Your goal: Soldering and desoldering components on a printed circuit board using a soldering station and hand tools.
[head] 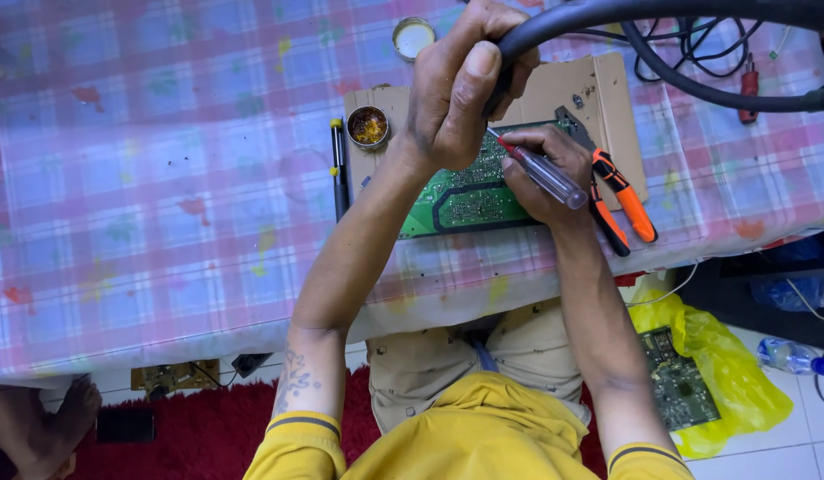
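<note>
Both hands are working over the green board, which is lying on cardboard at the near table edge; the left hand is wrapped around a thick black hose, the right hand is gripping a screwdriver with its tip down on the board; pliers are lying just beside; I would judge that keeping the tip steady and the hose clear of the view is helping most
</note>
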